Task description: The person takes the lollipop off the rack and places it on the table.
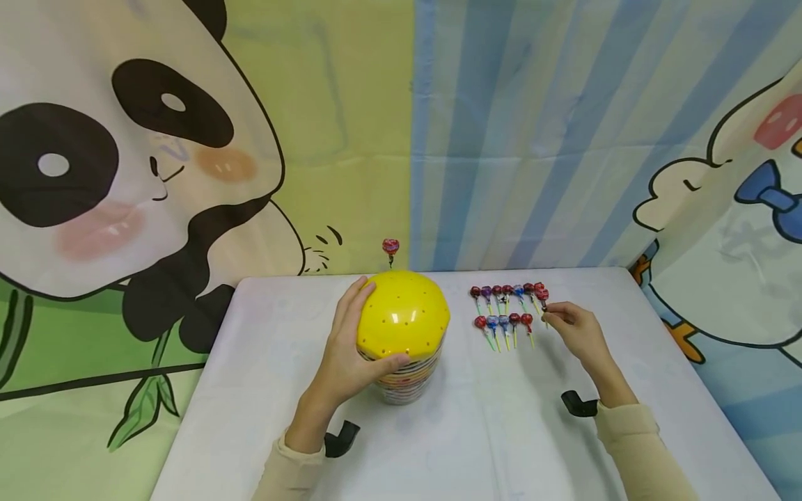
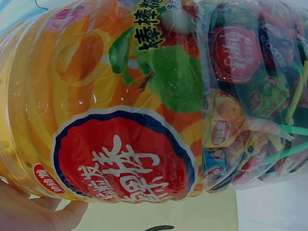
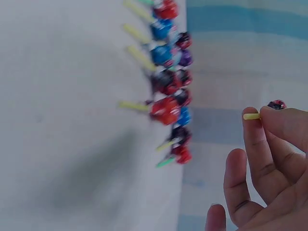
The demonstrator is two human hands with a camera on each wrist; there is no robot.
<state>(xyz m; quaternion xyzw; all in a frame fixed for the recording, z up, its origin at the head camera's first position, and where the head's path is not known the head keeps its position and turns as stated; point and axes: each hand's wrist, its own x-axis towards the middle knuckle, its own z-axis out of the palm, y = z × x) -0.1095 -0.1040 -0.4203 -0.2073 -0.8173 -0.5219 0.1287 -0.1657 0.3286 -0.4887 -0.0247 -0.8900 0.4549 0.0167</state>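
A clear plastic jar (image 1: 404, 387) with a domed yellow lid (image 1: 403, 313) stands on the table, and my left hand (image 1: 346, 355) grips it near the lid, thumb on the near side. Small dots pattern the lid. At its far edge one red-wrapped lollipop (image 1: 390, 247) stands upright. The left wrist view shows wrapped candies (image 2: 260, 101) inside the jar beside its orange label (image 2: 96, 62). My right hand (image 1: 580, 337) pinches a dark-red-wrapped lollipop (image 3: 276, 104) between thumb and index finger, its yellow stick end (image 3: 251, 116) poking out.
Two rows of lollipops lie right of the jar, a far row (image 1: 497, 290) and a near row (image 1: 504, 321), sticks toward me. The white table (image 1: 464, 445) ends at a cartoon-printed cloth (image 1: 501, 139). A black curved piece (image 1: 579, 404) juts from each wrist.
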